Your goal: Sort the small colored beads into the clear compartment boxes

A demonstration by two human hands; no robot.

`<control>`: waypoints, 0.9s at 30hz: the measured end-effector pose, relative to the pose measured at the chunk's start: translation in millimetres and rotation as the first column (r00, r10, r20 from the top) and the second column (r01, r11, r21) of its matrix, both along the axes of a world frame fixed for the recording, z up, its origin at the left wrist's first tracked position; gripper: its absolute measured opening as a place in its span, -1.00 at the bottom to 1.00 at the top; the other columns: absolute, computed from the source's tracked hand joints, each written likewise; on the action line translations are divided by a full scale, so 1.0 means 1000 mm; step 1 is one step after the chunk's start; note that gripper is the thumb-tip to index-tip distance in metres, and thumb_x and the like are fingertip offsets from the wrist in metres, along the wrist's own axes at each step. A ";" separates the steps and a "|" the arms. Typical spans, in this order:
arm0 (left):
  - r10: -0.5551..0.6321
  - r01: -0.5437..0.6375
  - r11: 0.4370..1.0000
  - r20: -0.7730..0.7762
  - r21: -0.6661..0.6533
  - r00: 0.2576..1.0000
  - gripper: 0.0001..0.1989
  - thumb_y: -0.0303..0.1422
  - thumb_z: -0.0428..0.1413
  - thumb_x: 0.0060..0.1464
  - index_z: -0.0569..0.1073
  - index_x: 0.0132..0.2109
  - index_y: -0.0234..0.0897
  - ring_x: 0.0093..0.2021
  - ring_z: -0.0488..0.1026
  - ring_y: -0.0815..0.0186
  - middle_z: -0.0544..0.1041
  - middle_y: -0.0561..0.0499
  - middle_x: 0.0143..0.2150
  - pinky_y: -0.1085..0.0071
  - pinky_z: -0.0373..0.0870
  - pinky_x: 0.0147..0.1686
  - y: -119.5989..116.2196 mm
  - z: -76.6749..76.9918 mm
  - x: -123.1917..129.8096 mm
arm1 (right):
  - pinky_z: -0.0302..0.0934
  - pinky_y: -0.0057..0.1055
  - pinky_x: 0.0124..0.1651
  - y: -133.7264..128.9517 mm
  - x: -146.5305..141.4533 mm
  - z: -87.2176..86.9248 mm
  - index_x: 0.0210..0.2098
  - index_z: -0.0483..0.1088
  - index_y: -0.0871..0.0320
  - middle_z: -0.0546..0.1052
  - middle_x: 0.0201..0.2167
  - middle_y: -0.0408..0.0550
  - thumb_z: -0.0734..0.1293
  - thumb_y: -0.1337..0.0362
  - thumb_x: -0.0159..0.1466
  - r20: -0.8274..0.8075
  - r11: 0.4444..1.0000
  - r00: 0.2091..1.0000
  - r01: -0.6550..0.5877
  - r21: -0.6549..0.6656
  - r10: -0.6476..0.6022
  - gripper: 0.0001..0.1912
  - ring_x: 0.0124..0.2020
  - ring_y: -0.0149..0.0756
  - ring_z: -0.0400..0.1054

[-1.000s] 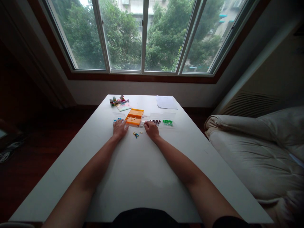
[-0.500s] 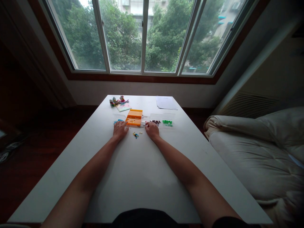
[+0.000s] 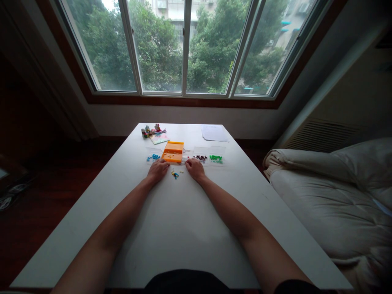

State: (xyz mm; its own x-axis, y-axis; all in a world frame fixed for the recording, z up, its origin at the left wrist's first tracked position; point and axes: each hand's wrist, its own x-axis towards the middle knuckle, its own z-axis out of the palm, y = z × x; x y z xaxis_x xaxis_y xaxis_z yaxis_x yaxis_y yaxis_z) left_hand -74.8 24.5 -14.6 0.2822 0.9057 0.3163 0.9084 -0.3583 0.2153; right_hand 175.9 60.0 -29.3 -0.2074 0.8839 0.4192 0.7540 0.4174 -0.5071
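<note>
My left hand [image 3: 158, 170] rests at the near left corner of an open orange case [image 3: 173, 157], which has small pale yellow pieces in it. Its fingers are drawn together; anything between them is too small to make out. Across from it, my right hand [image 3: 196, 169] has its fingers curled in a pinch, beside a thin dark strand [image 3: 180, 164]. What this pinch holds, if anything, I cannot see. Between the hands and slightly nearer lies a little cluster of yellow, blue and dark pieces [image 3: 174, 174]. Small blue pieces [image 3: 153, 157] are just beyond my left hand.
Clear trays right of the orange case contain red pieces [image 3: 188, 157], dark brown pieces [image 3: 201, 158] and green pieces [image 3: 216, 158]. Small figures [image 3: 147, 131] and a pastel card [image 3: 159, 139] lie back left, white papers [image 3: 212, 132] back right. A sofa [image 3: 324, 196] flanks the white table [image 3: 183, 228].
My left hand has moved right from the blue pieces towards the case's front corner, and its fingers have drawn together. My right hand has shifted slightly left.
</note>
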 end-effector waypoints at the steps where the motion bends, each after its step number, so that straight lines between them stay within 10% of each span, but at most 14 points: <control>1: -0.014 0.014 1.000 0.000 -0.010 1.000 -0.70 -0.33 0.00 0.27 0.60 -0.01 -0.11 0.05 0.40 0.11 0.54 -0.09 0.00 0.16 0.34 0.13 0.000 0.000 0.001 | 0.17 -0.38 -0.07 0.000 0.000 0.000 -0.30 0.53 0.11 0.54 -0.27 -0.02 0.29 0.28 0.35 -0.001 1.000 1.000 -0.020 -0.002 0.020 -0.83 -0.17 -0.25 0.36; 11: -0.144 0.144 0.990 0.095 0.009 0.985 -0.72 -0.28 0.05 0.27 0.63 -0.02 -0.12 -0.06 0.45 0.18 0.55 -0.09 -0.08 0.22 0.40 0.04 0.001 -0.007 0.005 | 0.18 -0.39 -0.05 -0.003 -0.002 0.002 -0.29 0.54 0.12 0.57 -0.26 -0.03 0.30 0.30 0.32 -0.025 0.995 0.995 -0.098 -0.002 0.098 -0.84 -0.17 -0.26 0.38; 17: -0.245 0.245 0.969 0.175 0.018 0.954 -0.77 -0.35 0.10 0.21 0.64 -0.09 -0.14 -0.10 0.45 0.20 0.54 -0.08 -0.12 0.26 0.41 -0.02 0.000 -0.006 0.008 | 0.24 -0.43 -0.16 0.009 0.007 0.004 -0.22 0.56 0.13 0.60 -0.30 -0.07 0.25 0.18 0.33 -0.307 0.989 0.951 -0.057 -0.140 0.011 -0.74 -0.25 -0.29 0.44; 22: -0.277 0.284 0.959 0.224 -0.002 0.934 -0.79 -0.39 0.16 0.13 0.64 -0.12 -0.14 -0.09 0.43 0.21 0.53 -0.06 -0.12 0.27 0.39 -0.02 -0.002 -0.005 0.008 | 0.25 -0.48 -0.27 0.019 0.028 0.034 -0.23 0.54 0.17 0.59 -0.38 -0.08 0.24 0.17 0.29 -0.362 0.941 0.932 -0.123 -0.316 0.001 -0.71 -0.36 -0.36 0.44; 27: -0.282 0.304 0.952 0.284 -0.037 0.916 -0.81 -0.37 0.16 0.14 0.65 -0.13 -0.16 -0.14 0.42 0.25 0.52 -0.05 -0.16 0.31 0.39 -0.06 -0.003 -0.004 0.007 | 0.17 -0.50 -0.38 0.002 0.049 0.073 -0.40 0.48 0.19 0.51 -0.57 -0.13 0.31 0.20 0.25 -0.054 0.787 0.959 -0.261 -0.559 0.279 -0.79 -0.55 -0.43 0.34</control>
